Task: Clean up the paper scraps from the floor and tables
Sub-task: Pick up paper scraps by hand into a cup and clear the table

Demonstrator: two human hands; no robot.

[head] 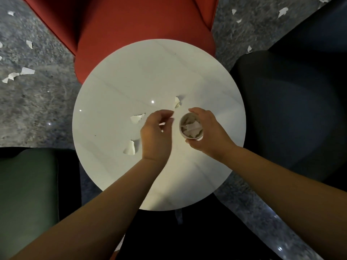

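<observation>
Right hand [206, 132] grips a scrap-filled cup [191, 128] on the round surface [131, 81]; beside the cup, left hand [155, 134] hovers with fingers loosely curled, holding nothing visible

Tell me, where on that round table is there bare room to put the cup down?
The far half of the table, toward the red chair, is bare, as is the near edge between the forearms. The middle is crowded: three paper scraps ring the left hand, beside the cup.
</observation>
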